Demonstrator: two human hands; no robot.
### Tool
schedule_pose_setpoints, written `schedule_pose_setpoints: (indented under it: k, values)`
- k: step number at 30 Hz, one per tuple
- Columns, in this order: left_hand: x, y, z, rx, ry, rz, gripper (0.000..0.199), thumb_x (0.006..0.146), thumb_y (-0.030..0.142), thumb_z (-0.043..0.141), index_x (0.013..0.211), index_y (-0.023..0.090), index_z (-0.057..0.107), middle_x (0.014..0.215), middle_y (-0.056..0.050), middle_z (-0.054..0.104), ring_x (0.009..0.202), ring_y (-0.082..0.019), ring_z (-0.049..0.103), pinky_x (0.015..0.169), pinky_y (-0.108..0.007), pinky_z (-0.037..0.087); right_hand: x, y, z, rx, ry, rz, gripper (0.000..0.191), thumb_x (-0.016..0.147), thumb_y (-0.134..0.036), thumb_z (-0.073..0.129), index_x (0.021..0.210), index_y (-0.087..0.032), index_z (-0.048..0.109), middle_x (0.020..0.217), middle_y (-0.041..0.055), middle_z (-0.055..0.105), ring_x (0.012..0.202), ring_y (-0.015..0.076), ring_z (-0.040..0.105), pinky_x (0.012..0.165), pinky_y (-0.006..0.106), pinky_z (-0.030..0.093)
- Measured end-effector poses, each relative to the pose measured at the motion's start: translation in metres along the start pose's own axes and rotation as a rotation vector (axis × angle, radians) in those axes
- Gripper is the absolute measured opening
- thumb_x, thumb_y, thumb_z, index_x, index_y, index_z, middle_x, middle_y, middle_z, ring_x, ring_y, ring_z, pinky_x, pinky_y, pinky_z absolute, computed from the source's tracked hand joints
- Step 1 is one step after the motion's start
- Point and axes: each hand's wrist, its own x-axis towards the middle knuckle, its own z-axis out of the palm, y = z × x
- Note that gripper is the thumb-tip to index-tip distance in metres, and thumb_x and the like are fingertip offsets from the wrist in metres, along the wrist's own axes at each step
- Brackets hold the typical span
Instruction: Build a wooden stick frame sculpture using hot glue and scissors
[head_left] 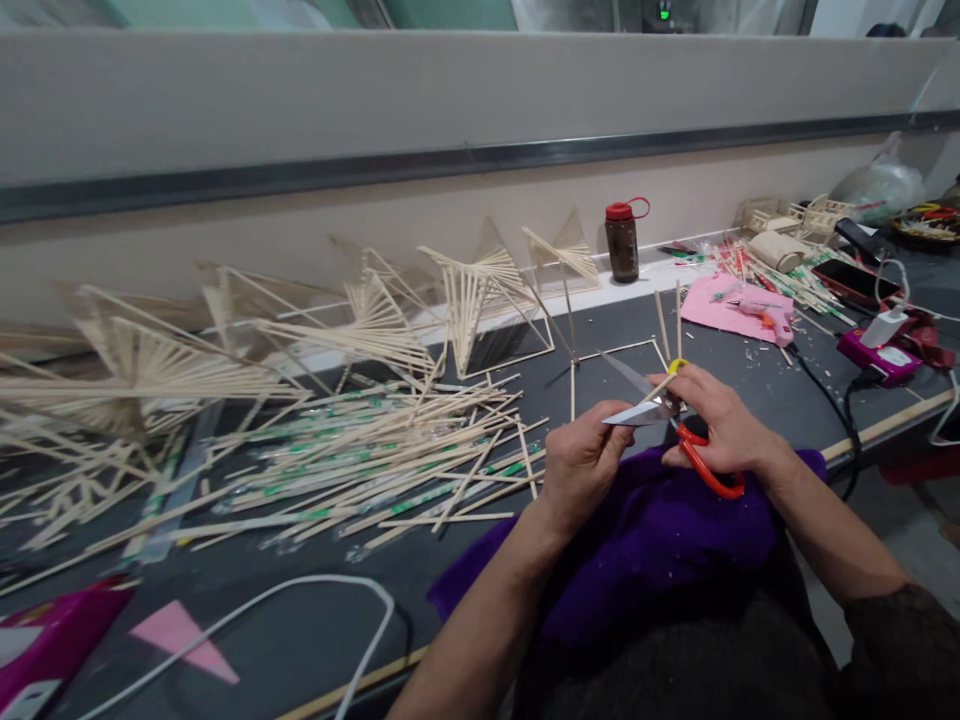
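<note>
Red-handled scissors (705, 465) with spread blades are in my right hand (716, 415), whose fingers also are near a yellow piece (678, 367). A thin wooden stick (660, 388) crosses between the blades. My left hand (585, 460) is closed around the stick's lower end beside the lower blade, which partly hides its fingers. Just beyond my hands, a stick frame (573, 385) stands on the dark table, with a few sticks rising from it. A purple cloth (652, 550) lies below my hands over my lap.
Loose sticks (390, 450) are heaped at the left, with fan-shaped stick models (480, 300) behind them. A red-capped bottle (622, 245) stands by the wall. At right are a pink glue gun (761, 312), a purple power block (881, 360) and a phone (855, 282). A white cable (300, 580) crosses front left.
</note>
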Motion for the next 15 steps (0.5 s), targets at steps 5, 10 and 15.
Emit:
schedule_pose_setpoints:
  k: [5, 10, 15]
  values:
    - [0.0006, 0.0030, 0.0001, 0.029, 0.005, -0.005, 0.022, 0.094, 0.024, 0.052, 0.081, 0.020, 0.069, 0.070, 0.000, 0.072, 0.055, -0.010, 0.063, 0.057, -0.019, 0.046, 0.0000, 0.0014, 0.0000, 0.002, 0.017, -0.048, 0.073, 0.082, -0.068, 0.063, 0.136, -0.020, 0.052, 0.103, 0.0100, 0.061, 0.093, 0.0243, 0.060, 0.082, 0.040, 0.052]
    - [0.0024, 0.0063, -0.0006, 0.035, 0.028, -0.091, 0.025, 0.094, 0.031, 0.052, 0.077, 0.021, 0.068, 0.064, 0.001, 0.070, 0.053, -0.010, 0.061, 0.057, -0.019, 0.046, -0.0008, -0.0016, 0.0007, 0.015, 0.030, -0.051, 0.065, 0.083, -0.061, 0.065, 0.132, -0.021, 0.054, 0.097, 0.0071, 0.064, 0.081, 0.0191, 0.060, 0.073, 0.033, 0.051]
    - [0.0042, 0.0073, -0.0025, -0.012, 0.066, -0.110, 0.025, 0.093, 0.032, 0.055, 0.074, 0.021, 0.065, 0.061, 0.002, 0.068, 0.049, -0.009, 0.057, 0.055, -0.018, 0.045, -0.0019, -0.0048, 0.0020, 0.017, 0.063, -0.051, 0.055, 0.084, -0.048, 0.068, 0.130, -0.022, 0.054, 0.093, 0.0046, 0.065, 0.075, 0.0164, 0.059, 0.070, 0.030, 0.051]
